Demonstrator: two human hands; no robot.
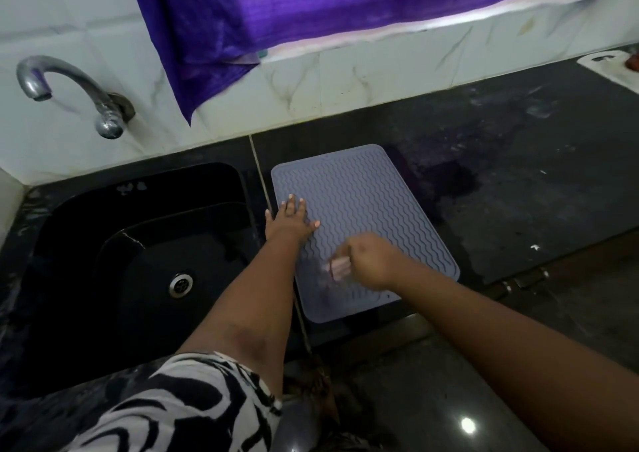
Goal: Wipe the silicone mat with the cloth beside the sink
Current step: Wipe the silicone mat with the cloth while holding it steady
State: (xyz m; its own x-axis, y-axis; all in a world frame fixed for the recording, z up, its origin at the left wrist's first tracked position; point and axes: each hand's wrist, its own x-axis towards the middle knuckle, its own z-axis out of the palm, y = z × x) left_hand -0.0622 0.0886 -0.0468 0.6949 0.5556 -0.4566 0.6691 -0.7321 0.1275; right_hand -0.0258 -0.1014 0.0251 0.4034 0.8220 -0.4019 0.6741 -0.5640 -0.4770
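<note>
Here's the grey silicone mat [366, 216], ridged in wavy lines, lying flat on the dark table [518, 182] just right of the black sink [138, 244], its near edge close to the table's front lip. The left hand [290, 221] is planted on the mat's left side, palm down, fingers [292, 202] straight and spread apart, with the little finger reaching past the mat's left border onto the seam beside the sink. The right hand [370, 261] is over the near half of the mat, blurred, its fingers curled in and clamped on a small pale pinkish cloth [337, 266] that pokes out to the left of the knuckles and sits against the mat's surface. Both forearms reach in from the near side, the left one coming out of a black-and-white patterned sleeve [179, 406]. Far left, a curved metal tap [69, 88] juts from the tiled wall [345, 81] over the sink, and a purple curtain [311, 12] hangs above.
</note>
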